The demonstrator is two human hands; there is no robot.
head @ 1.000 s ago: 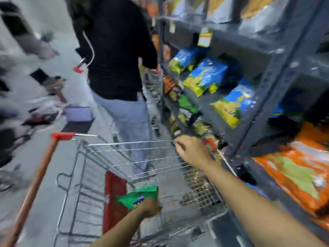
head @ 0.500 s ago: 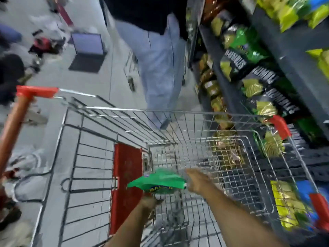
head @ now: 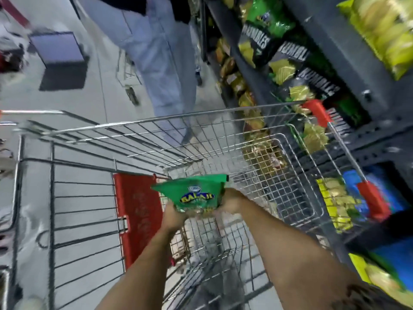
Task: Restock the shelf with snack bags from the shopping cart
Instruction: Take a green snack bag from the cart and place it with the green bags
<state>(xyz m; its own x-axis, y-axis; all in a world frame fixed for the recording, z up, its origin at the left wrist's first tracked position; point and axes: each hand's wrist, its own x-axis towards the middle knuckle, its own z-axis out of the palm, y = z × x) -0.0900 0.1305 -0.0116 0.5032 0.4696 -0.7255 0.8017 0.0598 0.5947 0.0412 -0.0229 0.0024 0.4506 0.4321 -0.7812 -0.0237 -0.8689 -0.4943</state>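
Note:
A green snack bag (head: 194, 191) with a yellow and blue logo is held over the wire shopping cart (head: 156, 130), in the middle of its basket. My left hand (head: 173, 217) grips its lower left edge and my right hand (head: 232, 201) grips its right side. The cart's wire floor shows beneath the bag; I cannot tell whether other bags lie in it. The dark metal shelf (head: 330, 41) runs along the right, stocked with black and green snack bags (head: 257, 44).
Another person in light jeans (head: 161, 63) stands just beyond the cart's far end, beside the shelf. A red flap (head: 138, 220) hangs in the cart's child seat. Lower shelf levels hold yellow and blue bags (head: 339, 204). A dark box (head: 60, 61) sits on the grey floor, upper left.
My right hand left the cart's far rim and came down onto the green bag. Both hands now hold the bag, raised and turned face-up. My view tilted downward.

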